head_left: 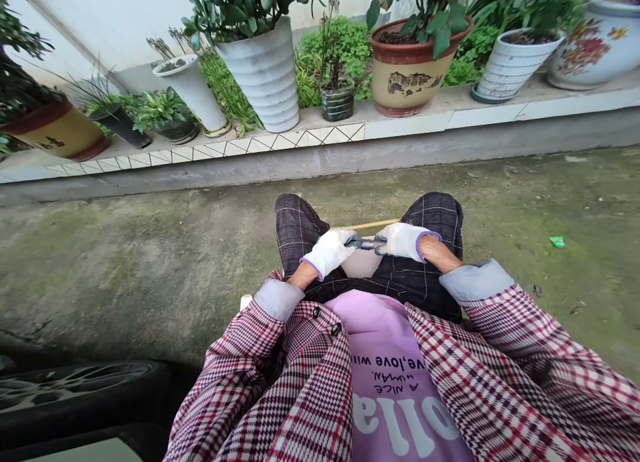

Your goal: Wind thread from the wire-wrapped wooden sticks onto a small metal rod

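Note:
Both hands wear white work gloves with dark grip patches and purple cuffs. My left hand (331, 250) is closed round the left end of a short grey metal rod (369, 245) with a ridged, thread-like surface. My right hand (401, 241) grips the rod's other end. Only the middle stretch shows between the gloves; its exact kind is unclear. The rod lies roughly level between my knees, above a pale pinkish surface (361, 266). Just beyond the hands runs a thin yellow strip (367, 225).
Potted plants, among them a ribbed white pot (267, 75) and a brown-rimmed pot (415, 69), line a low tiled ledge (405, 125) ahead. A car wheel (75, 395) is at lower left. A small green wrapper (557, 241) lies on the concrete ground (525, 202).

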The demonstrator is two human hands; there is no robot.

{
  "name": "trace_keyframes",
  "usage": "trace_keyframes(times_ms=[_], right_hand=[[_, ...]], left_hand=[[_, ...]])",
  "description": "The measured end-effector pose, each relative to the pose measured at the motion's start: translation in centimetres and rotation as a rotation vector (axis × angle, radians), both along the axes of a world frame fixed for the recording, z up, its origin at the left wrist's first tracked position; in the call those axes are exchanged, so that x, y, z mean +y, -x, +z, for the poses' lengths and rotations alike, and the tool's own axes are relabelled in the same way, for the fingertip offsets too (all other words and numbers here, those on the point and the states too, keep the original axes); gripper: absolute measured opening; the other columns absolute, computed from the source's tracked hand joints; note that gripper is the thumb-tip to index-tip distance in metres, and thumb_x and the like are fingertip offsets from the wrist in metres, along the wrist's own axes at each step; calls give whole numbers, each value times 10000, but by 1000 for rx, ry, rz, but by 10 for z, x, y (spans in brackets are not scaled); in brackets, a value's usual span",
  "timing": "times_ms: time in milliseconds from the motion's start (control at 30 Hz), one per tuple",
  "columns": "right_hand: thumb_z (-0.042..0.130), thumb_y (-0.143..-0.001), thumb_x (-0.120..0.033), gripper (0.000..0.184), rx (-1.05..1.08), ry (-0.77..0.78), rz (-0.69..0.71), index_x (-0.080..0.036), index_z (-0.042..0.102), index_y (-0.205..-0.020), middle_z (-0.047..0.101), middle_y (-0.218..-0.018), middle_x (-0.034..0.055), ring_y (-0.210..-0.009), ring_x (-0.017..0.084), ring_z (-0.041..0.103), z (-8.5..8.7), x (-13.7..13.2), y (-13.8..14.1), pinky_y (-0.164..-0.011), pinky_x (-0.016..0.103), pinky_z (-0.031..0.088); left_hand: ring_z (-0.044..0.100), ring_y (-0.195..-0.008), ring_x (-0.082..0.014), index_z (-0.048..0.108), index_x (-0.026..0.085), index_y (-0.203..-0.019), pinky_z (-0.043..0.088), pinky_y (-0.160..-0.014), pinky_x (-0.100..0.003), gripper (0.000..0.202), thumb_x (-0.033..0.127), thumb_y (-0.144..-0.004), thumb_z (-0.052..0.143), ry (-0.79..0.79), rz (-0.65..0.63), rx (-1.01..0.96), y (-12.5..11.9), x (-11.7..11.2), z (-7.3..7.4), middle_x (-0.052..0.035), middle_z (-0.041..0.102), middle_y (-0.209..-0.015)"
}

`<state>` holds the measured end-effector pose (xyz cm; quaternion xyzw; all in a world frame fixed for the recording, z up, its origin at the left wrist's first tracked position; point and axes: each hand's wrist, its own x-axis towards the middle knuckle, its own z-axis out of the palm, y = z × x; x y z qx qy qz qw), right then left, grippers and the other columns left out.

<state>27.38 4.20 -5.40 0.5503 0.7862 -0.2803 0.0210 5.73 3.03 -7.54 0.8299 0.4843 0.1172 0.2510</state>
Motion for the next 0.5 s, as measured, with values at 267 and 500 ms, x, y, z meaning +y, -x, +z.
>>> trace_keyframes(times_ms=[267, 500], right_hand=[[641, -830, -395, 239, 260, 13, -271, -160, 656, -877, 615, -661, 15, -537, 120, 541, 10, 14, -16, -482, 228, 405], [758, -695, -451, 380, 646, 503, -74, -137, 674, -893, 619, -628, 3, -456, 93, 516, 27, -4, -17, -410, 211, 415]], left_hand=[[655, -834, -128, 719, 146, -1050, 508, -765, -211, 315, 159, -813, 512, 287, 75, -517, 0, 5, -24, -48, 742, -958], [630, -795, -141, 728, 119, -949, 495, -743, -227, 261, 211, -785, 547, 253, 79, -484, 8, 12, -24, -45, 721, -868]])
